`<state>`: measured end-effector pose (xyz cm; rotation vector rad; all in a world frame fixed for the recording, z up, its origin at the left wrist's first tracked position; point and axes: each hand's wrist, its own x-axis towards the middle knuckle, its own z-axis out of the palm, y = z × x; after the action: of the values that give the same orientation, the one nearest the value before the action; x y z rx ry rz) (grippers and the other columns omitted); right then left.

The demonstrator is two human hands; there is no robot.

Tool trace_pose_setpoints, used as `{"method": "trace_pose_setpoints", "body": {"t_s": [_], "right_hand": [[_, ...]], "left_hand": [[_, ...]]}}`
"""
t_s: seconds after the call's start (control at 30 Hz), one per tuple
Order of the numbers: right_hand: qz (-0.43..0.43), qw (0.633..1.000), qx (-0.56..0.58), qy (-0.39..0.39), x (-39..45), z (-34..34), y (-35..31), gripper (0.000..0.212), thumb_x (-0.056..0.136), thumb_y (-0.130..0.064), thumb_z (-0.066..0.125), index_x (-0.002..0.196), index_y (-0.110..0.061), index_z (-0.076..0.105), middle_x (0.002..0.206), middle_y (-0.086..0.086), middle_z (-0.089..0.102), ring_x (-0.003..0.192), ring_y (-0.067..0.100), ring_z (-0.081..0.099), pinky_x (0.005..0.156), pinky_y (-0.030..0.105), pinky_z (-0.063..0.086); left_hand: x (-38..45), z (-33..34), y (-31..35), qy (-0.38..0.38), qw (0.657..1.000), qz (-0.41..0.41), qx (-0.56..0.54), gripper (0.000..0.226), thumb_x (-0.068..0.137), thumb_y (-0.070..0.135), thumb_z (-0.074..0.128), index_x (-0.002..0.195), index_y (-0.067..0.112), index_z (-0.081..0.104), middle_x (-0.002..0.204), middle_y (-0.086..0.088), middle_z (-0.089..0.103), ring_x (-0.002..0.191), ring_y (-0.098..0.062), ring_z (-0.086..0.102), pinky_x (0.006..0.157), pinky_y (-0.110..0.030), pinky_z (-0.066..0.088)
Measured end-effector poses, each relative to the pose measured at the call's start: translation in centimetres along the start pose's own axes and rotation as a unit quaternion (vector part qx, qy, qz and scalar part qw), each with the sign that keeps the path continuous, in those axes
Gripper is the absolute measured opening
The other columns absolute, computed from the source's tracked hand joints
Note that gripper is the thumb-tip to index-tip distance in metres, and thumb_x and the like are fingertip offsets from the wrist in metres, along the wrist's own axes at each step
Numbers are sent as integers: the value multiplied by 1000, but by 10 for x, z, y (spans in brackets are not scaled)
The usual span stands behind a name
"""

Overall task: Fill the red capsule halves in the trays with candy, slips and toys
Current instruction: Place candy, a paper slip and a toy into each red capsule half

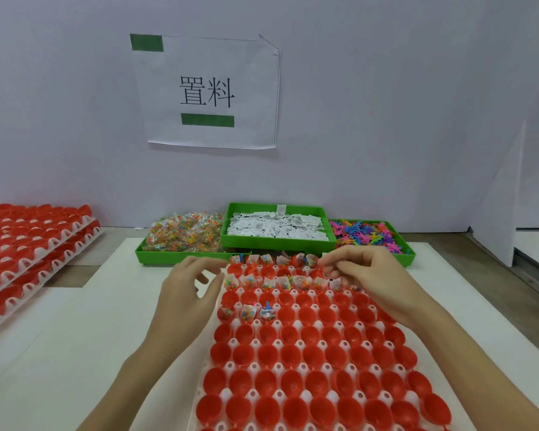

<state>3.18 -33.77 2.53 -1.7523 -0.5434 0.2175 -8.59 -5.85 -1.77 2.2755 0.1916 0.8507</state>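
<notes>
The right hand [366, 275] hovers over the far rows of the white tray [255, 395], fingertips pinched together; what they pinch is too small to tell. The left hand [189, 287] hangs at the tray's left edge, fingers loosely curled and empty. Glossy red capsule halves [311, 356] fill the tray's cups, far ones stuffed. Beyond, green bins hold candy [184, 233], paper slips [277, 228] and plastic toys [367, 233].

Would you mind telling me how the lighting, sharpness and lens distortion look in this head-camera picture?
Head view: light is even and soft, with only faint shadows under the hands and no strong glare on the red capsule halves; wide-angle bending curves the tray rows and the stacked trays at left; the wall sign reads sharp, while the right hand is slightly blurred.
</notes>
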Motion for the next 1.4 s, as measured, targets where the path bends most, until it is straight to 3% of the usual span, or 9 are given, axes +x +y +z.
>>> {"method": "trace_pose_setpoints", "body": {"t_s": [0.17, 0.33, 0.5, 0.77, 0.9, 1.1, 1.2, 1.3, 1.4], "right_hand": [[-10, 1000, 21, 8, 3, -9, 4, 41, 101, 4, 50, 93, -20, 83, 95, 6, 78, 85, 15, 72, 68, 20, 57], [-17, 999, 44, 3, 2, -8, 5, 39, 101, 5, 51, 93, -18, 82, 94, 8, 78, 84, 16, 72, 67, 20, 56], [-11, 998, 57, 2, 2, -11, 5, 40, 101, 5, 50, 93, -17, 83, 95, 8, 78, 85, 17, 72, 66, 19, 56], [-9, 998, 64, -1, 3, -14, 7, 39, 101, 4, 50, 93, -17, 82, 95, 8, 78, 84, 16, 71, 67, 20, 56], [-1, 997, 72, -1, 3, -16, 7, 40, 101, 4, 50, 93, -17, 83, 95, 9, 78, 82, 14, 71, 65, 18, 54], [5, 997, 73, 6, 3, -17, 7, 39, 101, 5, 50, 92, -15, 82, 93, 10, 78, 78, 12, 71, 61, 18, 53], [6, 998, 68, 10, 3, -19, 7, 40, 101, 5, 50, 92, -16, 82, 93, 9, 78, 78, 12, 71, 61, 18, 53], [3, 998, 65, 5, 3, -19, 8, 40, 101, 5, 49, 92, -16, 82, 92, 9, 78, 80, 15, 72, 62, 20, 53], [7, 998, 61, -2, 3, -20, 9, 40, 101, 4, 49, 93, -17, 82, 94, 9, 78, 82, 16, 72, 65, 22, 55]], "left_hand": [[37, 5, -24, 53, 995, -40, 71, 22, 98, 9, 64, 119, 10, 67, 110, -5, 65, 89, -20, 62, 78, -30, 49], [94, 10, -29, -45, 983, 7, 177, 29, 102, 8, 58, 129, 2, 66, 119, -16, 69, 108, -35, 64, 94, -45, 49], [110, 17, -29, -141, 956, 30, 257, 19, 93, -6, 55, 97, 1, 72, 93, -15, 72, 91, -36, 64, 79, -46, 51], [106, 24, -32, -72, 967, 28, 243, 7, 89, -5, 66, 93, -1, 71, 96, -13, 62, 88, -31, 56, 75, -43, 49], [105, 22, -35, -36, 976, 25, 213, 18, 86, -13, 63, 87, 1, 74, 96, -15, 66, 88, -33, 59, 73, -39, 45], [104, 15, -36, 60, 975, 36, 213, 2, 87, 11, 80, 89, 12, 80, 113, -11, 71, 109, -35, 54, 83, -44, 45], [100, 12, -31, 105, 985, 18, 139, 5, 92, 13, 74, 95, 8, 74, 105, -8, 72, 106, -32, 58, 85, -39, 43], [79, 10, -11, 138, 988, -45, -44, 5, 97, 14, 69, 96, 12, 65, 86, 2, 71, 85, -21, 69, 71, -14, 49], [40, 9, 7, 95, 961, -86, -243, 8, 96, 7, 70, 97, 15, 65, 82, -4, 76, 79, -16, 74, 71, -14, 56]]}}
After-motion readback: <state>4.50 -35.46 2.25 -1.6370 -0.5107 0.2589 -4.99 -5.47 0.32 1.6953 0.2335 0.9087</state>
